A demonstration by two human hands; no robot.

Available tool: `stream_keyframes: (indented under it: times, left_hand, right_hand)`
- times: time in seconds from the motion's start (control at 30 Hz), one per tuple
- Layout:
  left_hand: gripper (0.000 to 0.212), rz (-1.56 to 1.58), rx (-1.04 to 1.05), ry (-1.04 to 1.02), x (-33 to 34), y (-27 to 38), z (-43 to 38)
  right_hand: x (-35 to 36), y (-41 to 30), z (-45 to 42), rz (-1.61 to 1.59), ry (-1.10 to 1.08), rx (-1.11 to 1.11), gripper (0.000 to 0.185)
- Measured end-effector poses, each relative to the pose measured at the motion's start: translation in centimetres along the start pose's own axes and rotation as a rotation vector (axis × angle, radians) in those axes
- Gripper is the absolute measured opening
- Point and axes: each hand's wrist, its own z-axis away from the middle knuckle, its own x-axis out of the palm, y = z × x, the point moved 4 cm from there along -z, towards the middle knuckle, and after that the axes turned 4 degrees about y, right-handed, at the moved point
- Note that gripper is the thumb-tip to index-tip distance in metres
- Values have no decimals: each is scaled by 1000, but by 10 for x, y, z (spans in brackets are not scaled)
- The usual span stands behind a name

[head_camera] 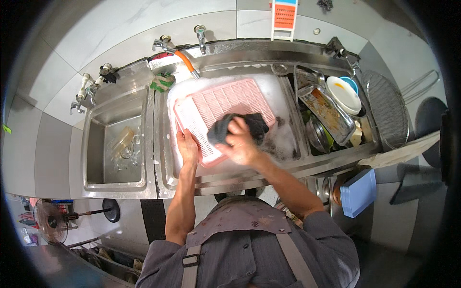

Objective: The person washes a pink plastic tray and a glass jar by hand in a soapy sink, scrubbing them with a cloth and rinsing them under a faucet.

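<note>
A pink slatted plastic basket (230, 97) lies tilted over the foamy water (281, 108) of the middle sink basin. My left hand (187, 147) grips its near-left edge, with the thumb along the rim. In my right hand (239, 142) is a dark cloth (257, 126), pressed against the slatted face. That hand is blurred, and the cloth hides part of the basket's near-right side. Suds surround the basket, and its lower parts are partly out of sight.
The right basin holds a soiled metal tray (326, 111), a white lid (343, 95) and a metal bowl (318, 135). A tap with an orange hose (184, 60) hangs over the suds. The left basin (108, 144) contains a clear plastic item. A wire strainer (385, 108) stands at right.
</note>
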Motion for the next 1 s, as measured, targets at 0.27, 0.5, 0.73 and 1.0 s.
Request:
stream_keyframes:
  times: [0.27, 0.5, 0.73, 1.0]
  left_hand:
    - [19, 191, -71, -96, 4, -17, 7]
    - [23, -30, -7, -90, 6, -5, 4]
    - [34, -264, 339, 16, 4, -13, -8]
    - [38, -327, 219, -87, 13, 36, 19]
  right_hand:
    - [25, 104, 27, 308, 157, 95, 31]
    - [-12, 229, 91, 714, 14, 686, 34]
    - [-5, 281, 124, 66, 444, 1348, 49]
    - [-59, 114, -14, -26, 382, 678, 37]
